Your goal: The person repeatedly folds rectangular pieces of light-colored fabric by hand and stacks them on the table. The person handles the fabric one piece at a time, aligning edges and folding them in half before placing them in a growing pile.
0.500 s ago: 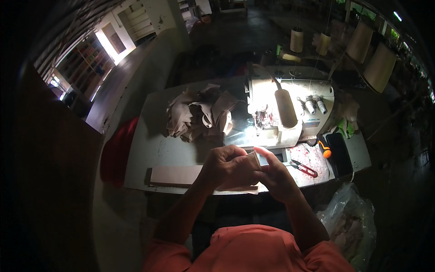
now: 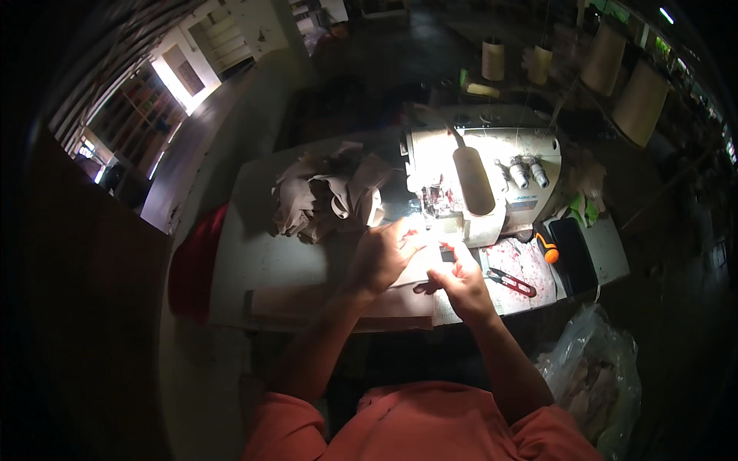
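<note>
In front of the lit needle area of a white sewing machine (image 2: 529,201), both hands hold a pale piece of fabric (image 2: 417,270). My left hand (image 2: 380,260) has its fingers closed on the piece's left side, the fingertips washed out by the bright light. My right hand (image 2: 466,290) pinches the right side with thumb and fingers, close to the front of the machine. Under my left wrist, a stack of flat beige fabric pieces (image 2: 330,303) lies along the table's front edge.
A heap of crumpled beige fabric (image 2: 327,196) lies left of the machine. Red-handled thread snips (image 2: 513,283), an orange-handled tool (image 2: 549,250) and a black phone-like slab (image 2: 574,257) lie to the right. A lamp (image 2: 474,180) overhangs the machine. A clear plastic bag (image 2: 596,369) hangs low right.
Both hands have moved forward with the fabric piece, away from my body and into the light by the needle area. The stack at the table's edge is now less covered.
</note>
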{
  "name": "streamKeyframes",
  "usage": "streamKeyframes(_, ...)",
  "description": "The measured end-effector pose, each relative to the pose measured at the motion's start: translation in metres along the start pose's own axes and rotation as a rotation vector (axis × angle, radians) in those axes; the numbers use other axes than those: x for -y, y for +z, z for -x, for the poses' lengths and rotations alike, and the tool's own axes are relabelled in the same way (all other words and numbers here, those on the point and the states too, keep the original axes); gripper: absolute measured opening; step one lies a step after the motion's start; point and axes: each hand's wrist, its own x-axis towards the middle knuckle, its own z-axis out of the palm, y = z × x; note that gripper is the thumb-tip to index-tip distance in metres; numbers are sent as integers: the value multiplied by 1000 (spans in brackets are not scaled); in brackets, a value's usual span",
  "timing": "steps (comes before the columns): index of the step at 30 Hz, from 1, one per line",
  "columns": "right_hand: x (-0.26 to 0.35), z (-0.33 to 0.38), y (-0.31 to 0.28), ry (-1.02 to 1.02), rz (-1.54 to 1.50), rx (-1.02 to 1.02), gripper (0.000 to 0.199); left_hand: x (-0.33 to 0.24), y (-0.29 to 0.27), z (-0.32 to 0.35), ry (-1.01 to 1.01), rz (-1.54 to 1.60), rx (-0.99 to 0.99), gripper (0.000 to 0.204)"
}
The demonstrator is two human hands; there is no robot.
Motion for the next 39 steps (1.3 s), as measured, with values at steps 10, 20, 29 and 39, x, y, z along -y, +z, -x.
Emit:
streamKeyframes(10,-22,-1,-1,-25,1,-166,14,21,2,-6,206,-295,171,17)
streamKeyframes(20,-21,-20,-5,-54,68,-181,19,26,13,-13,429,-364,-142,12)
streamKeyframes(29,-19,-7,-8,-9,32,-159,18,59,4,-39,197,-268,179,22)
streamKeyframes(39,93,41,38,-478,-72,117,28,167,-38,-99,315,-721,-31,39)
